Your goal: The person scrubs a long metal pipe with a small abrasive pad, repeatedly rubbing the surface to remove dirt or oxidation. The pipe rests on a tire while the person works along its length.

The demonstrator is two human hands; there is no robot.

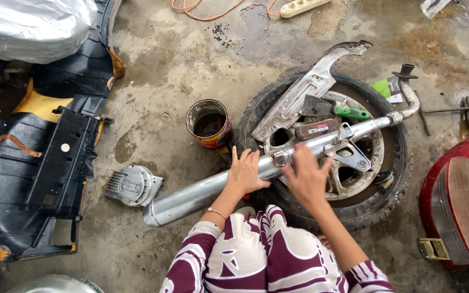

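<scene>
A person in a purple and white patterned top kneels on a stained concrete floor. The left hand lies flat on a long silver exhaust pipe, fingers spread wide, touching it but not wrapped around it. The right hand is blurry and sits just above the pipe a bit further along, fingers open and apart; I cannot tell if it touches the pipe.

The pipe lies slanted on the floor. Its fat end points to the lower left, and its thin bent end reaches up to the right across a black tyre with a metal wheel. On the wheel rest a grey metal guard, a scraper with a green handle and a brown brush.

Just left of the tyre stands 1 rusty tin can, open at the top. A small grey metal cover lies near the pipe's fat end. Black plastic bike panels fill the left side. A red tail light part sits at the right edge. An orange cable and a white power strip lie at the top
</scene>
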